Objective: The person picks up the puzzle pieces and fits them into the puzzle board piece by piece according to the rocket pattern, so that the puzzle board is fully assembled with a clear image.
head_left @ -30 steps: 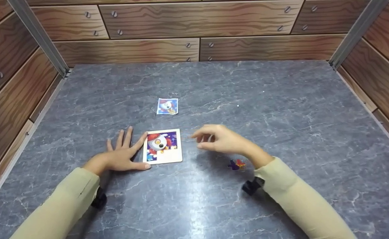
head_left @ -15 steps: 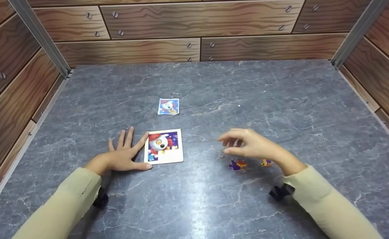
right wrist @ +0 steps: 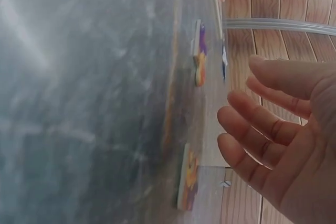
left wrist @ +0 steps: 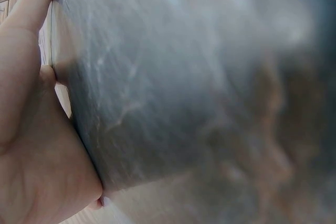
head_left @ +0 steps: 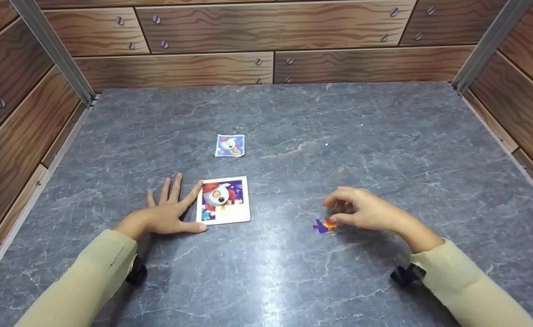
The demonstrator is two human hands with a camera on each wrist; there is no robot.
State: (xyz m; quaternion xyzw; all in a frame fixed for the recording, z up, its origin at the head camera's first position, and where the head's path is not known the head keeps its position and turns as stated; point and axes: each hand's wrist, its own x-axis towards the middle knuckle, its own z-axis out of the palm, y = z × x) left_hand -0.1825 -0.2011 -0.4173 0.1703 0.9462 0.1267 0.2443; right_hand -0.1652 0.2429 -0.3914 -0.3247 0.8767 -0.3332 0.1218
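Observation:
A white-framed jigsaw board (head_left: 236, 214) lies on the table, partly filled with a red, white and purple cartoon picture; its lower right part shows bare white. My left hand (head_left: 166, 217) rests with fingers spread, thumb and index finger at the board's left edge. To the right, my right hand (head_left: 368, 211) hovers over the table with loosely bent fingers and nothing between them. Just beyond its thumb lies a purple and red puzzle piece (head_left: 323, 226). The right wrist view shows a second, yellow and purple puzzle piece (right wrist: 188, 182), hidden behind the hand in the head view.
A small picture card (head_left: 230, 146) with a similar cartoon lies behind the board. Wood-patterned walls (head_left: 266, 27) with grey metal corner posts (head_left: 52, 50) enclose the grey marbled table (head_left: 284, 113) at the back and sides.
My right hand has moved right and toward me, from beside the board to above the loose pieces, and now covers the yellow one in the head view. The left hand stays put.

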